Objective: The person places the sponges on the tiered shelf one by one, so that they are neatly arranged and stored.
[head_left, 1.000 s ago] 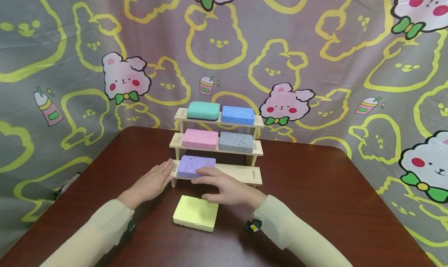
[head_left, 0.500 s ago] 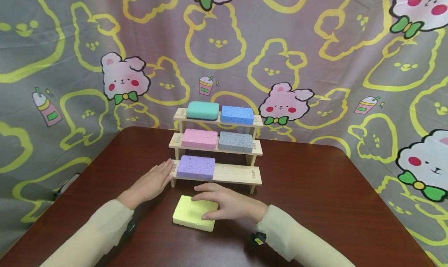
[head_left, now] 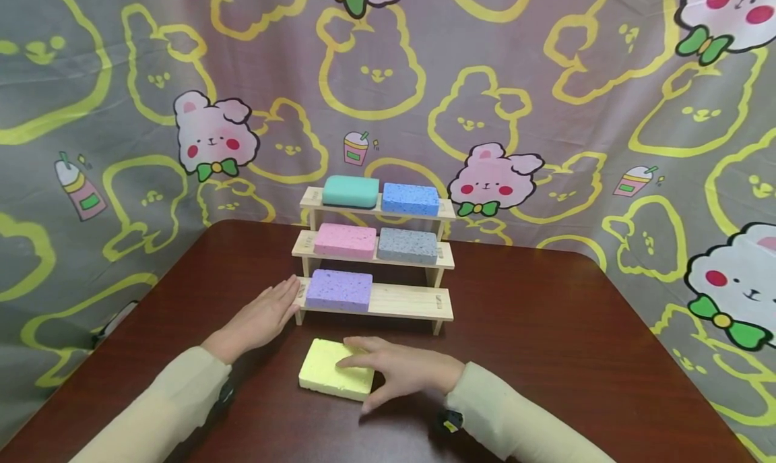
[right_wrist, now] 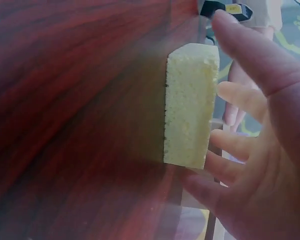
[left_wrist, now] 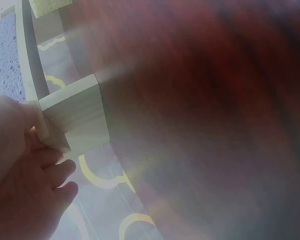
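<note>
A yellow sponge [head_left: 333, 368] lies flat on the table, in front of a three-step wooden rack [head_left: 412, 301]. My right hand [head_left: 406, 367] is over its right end, fingers spread and thumb apart at the near side. The right wrist view shows the sponge's side [right_wrist: 190, 107] beside my fingers, not gripped. My left hand [head_left: 257, 318] rests against the left end of the rack's lowest step, fingers straight in the head view. A purple sponge [head_left: 339, 291] sits on that step. In the left wrist view, my left hand [left_wrist: 25, 170] touches the step's end.
A pink sponge [head_left: 345, 240] and a grey sponge [head_left: 407, 245] lie on the middle step. The top step holds a green sponge [head_left: 350, 192] and a blue sponge [head_left: 410, 199]. A patterned curtain [head_left: 388, 58] hangs behind the brown table [head_left: 545, 335].
My right hand has moved down and towards me from near the purple sponge to the right end of the yellow sponge. My left hand has stayed at the rack.
</note>
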`<state>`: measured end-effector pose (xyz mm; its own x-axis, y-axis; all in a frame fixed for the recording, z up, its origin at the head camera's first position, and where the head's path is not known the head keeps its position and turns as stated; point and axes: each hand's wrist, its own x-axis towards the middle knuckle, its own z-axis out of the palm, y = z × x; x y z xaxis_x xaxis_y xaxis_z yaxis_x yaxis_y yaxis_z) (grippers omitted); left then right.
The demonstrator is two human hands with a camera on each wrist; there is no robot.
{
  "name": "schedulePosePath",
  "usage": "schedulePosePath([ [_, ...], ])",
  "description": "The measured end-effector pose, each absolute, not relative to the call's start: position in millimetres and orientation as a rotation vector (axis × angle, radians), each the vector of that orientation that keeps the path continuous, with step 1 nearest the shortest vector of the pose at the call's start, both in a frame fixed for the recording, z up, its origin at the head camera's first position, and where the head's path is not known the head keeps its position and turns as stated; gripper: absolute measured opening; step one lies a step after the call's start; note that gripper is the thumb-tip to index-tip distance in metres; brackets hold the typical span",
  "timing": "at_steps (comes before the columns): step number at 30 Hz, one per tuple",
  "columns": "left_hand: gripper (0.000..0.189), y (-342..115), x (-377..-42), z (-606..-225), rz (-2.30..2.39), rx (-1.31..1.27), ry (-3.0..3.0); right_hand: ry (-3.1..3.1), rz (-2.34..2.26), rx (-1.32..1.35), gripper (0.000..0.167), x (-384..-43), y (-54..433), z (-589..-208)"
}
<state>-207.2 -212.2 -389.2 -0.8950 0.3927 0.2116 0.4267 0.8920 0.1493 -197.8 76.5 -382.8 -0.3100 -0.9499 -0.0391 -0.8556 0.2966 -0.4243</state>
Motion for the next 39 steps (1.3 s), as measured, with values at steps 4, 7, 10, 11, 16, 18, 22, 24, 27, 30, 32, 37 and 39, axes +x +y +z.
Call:
schedulePosePath([
  [4,0.049,-212.4,-207.4,-389.1,-0.285,-0.63,-2.883,2.301,-0.432,-1.635,0.068,-196.5,75.8,-384.1],
  [7,0.049,-212.4,-207.3,-388.1,-0.288,-0.634,-2.881,2.336,-0.405,-1.655,0.067,-196.0,75.2,-384.5],
  [10,0.048,-212.3,-206.9,-387.3,-0.292,-0.637,-2.877,2.374,-0.373,-1.692,0.065,-196.0,74.4,-385.2],
  [11,0.048,-212.3,-206.8,-387.3,-0.29,-0.639,-2.876,2.382,-0.367,-1.699,0.065,-196.1,74.1,-385.8],
  [16,0.048,-212.8,-206.4,-388.0,-0.284,-0.637,-2.876,2.4,-0.362,-1.725,0.061,-196.6,73.0,-387.5],
  [18,0.048,-212.9,-206.2,-387.8,-0.285,-0.635,-2.877,2.404,-0.368,-1.731,0.06,-196.6,72.9,-387.7],
  [22,0.048,-212.2,-205.7,-386.5,-0.295,-0.64,-2.877,2.413,-0.395,-1.738,0.058,-196.7,73.6,-386.6],
  [24,0.048,-212.0,-205.2,-385.6,-0.3,-0.64,-2.876,2.415,-0.412,-1.738,0.057,-197.0,74.4,-385.8],
  [27,0.048,-212.1,-205.0,-385.2,-0.3,-0.641,-2.873,2.413,-0.439,-1.734,0.056,-198.3,76.1,-384.9],
  [30,0.048,-211.9,-205.0,-385.2,-0.298,-0.639,-2.872,2.414,-0.464,-1.731,0.053,-200.1,78.0,-384.6],
  [32,0.048,-212.0,-205.1,-385.3,-0.302,-0.637,-2.873,2.414,-0.486,-1.727,0.052,-201.3,79.8,-384.7],
  [37,0.048,-211.9,-205.4,-385.3,-0.314,-0.635,-2.881,2.415,-0.546,-1.723,0.051,-203.8,85.8,-383.7],
  [39,0.048,-212.0,-205.4,-385.0,-0.317,-0.628,-2.886,2.421,-0.567,-1.724,0.051,-204.3,88.7,-381.7],
])
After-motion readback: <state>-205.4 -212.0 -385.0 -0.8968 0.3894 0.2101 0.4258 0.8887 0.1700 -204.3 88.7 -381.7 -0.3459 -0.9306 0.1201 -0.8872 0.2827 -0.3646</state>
